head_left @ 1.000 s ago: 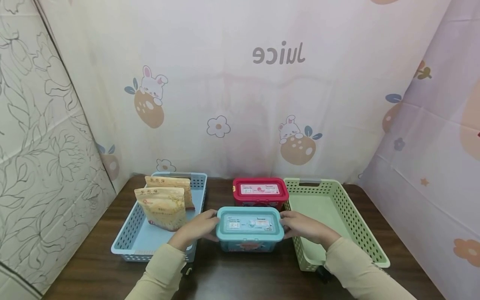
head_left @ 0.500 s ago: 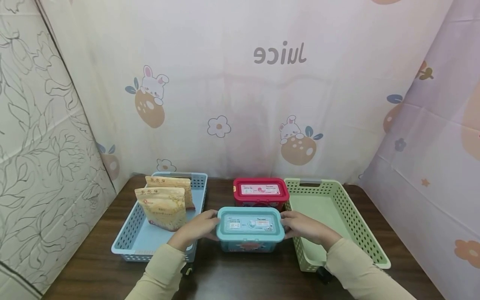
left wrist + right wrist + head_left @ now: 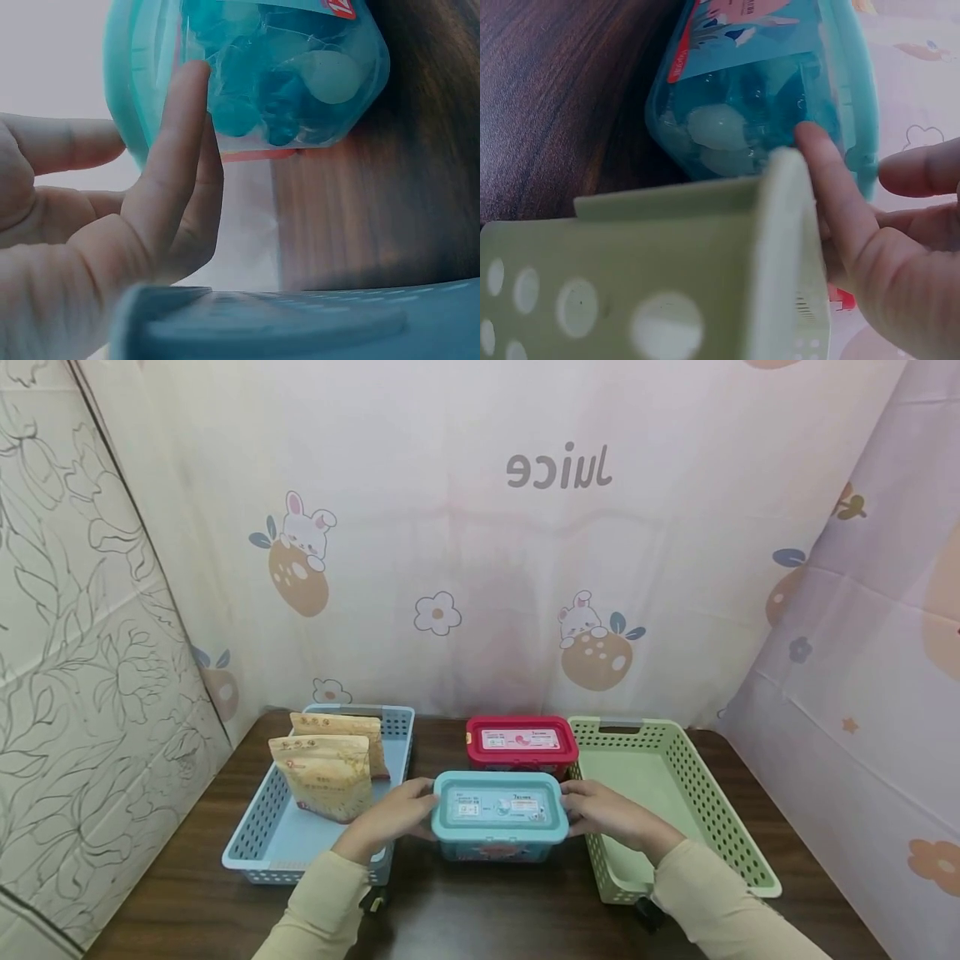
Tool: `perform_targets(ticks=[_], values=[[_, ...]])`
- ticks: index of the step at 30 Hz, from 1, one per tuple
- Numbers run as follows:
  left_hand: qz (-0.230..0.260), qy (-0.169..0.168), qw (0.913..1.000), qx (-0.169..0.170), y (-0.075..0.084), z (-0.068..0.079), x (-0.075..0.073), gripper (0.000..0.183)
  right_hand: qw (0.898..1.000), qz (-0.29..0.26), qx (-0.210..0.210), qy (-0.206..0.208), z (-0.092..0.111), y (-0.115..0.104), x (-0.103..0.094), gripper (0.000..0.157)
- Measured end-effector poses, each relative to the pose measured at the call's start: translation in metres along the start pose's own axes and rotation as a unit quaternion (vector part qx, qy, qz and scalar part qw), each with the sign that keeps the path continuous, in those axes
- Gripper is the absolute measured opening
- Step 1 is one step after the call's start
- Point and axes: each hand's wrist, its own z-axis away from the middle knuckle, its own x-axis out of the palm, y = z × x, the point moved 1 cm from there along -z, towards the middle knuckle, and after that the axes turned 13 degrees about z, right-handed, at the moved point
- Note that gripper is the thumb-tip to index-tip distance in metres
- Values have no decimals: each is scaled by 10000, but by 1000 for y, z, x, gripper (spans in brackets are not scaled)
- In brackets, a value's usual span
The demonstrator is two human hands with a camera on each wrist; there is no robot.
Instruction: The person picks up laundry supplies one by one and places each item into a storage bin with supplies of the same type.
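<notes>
A teal laundry pod box (image 3: 498,814) with a lid stands crosswise in the middle of the head view, and blue and white pods show through its clear walls in both wrist views. My left hand (image 3: 397,812) grips its left end, the thumb against the side wall and fingers (image 3: 79,142) at the lid's rim. At the opposite end, my right hand (image 3: 611,816) holds it the same way, one digit on the wall and other fingers (image 3: 922,171) by the lid edge. The box's underside is hidden in the head view.
A red lidded box (image 3: 521,756) sits just behind the teal one. On the left, a light blue basket (image 3: 247,864) holds two tan pouches (image 3: 326,781). A green basket (image 3: 705,793) lies to the right, its wall (image 3: 667,240) close below my right hand.
The teal box's lid has come up a very little in the head view, with both hands staying at its ends. Everything else looks the same.
</notes>
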Motion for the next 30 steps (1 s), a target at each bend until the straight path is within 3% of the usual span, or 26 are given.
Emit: perform_targets(ticks=[9,15,22,30], values=[[260,7,9991,340,8,7,-5,49,9989,-138,-76,446,8,-5,-4,55],[630,420,9955,571,11,6,-7,51,9963,-286,-173,787,13,-8,-7,60],[1134,883,9877,613,14,2,-8,53,9903,-835,-139,1103,17,-13,-12,64],[1583,1040,9799,621,21,4,-7,53,9873,-1058,-273,1154,22,-19,-15,63]])
